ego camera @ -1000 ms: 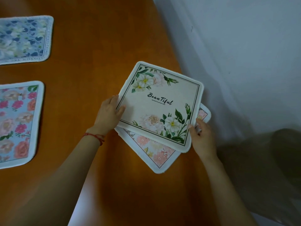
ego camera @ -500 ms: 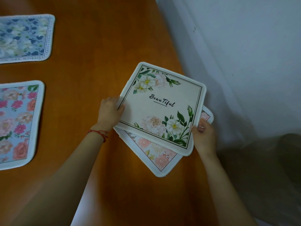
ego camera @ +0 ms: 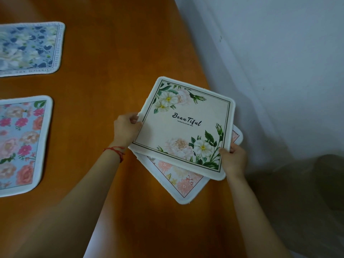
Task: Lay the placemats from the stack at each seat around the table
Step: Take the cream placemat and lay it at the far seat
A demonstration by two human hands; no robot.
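Observation:
A cream placemat (ego camera: 183,127) printed with white flowers and the word "BeauTiful" is held over a second placemat (ego camera: 183,180) with pink flowers, which lies near the table's right edge. My left hand (ego camera: 126,128) pinches the cream mat's left edge. My right hand (ego camera: 232,161) grips its near right corner. Two more placemats lie flat at the left: a blue floral one (ego camera: 28,48) farther away and a pink rose one (ego camera: 20,144) closer.
The orange wooden table (ego camera: 104,94) ends along a slanting right edge beside a white wall (ego camera: 279,71). A dark rounded shape (ego camera: 316,192) sits low at the right, off the table.
Both hands have tightened on the cream placemat and it has shifted slightly right and up off the pink one. My left thumb now lies on its edge.

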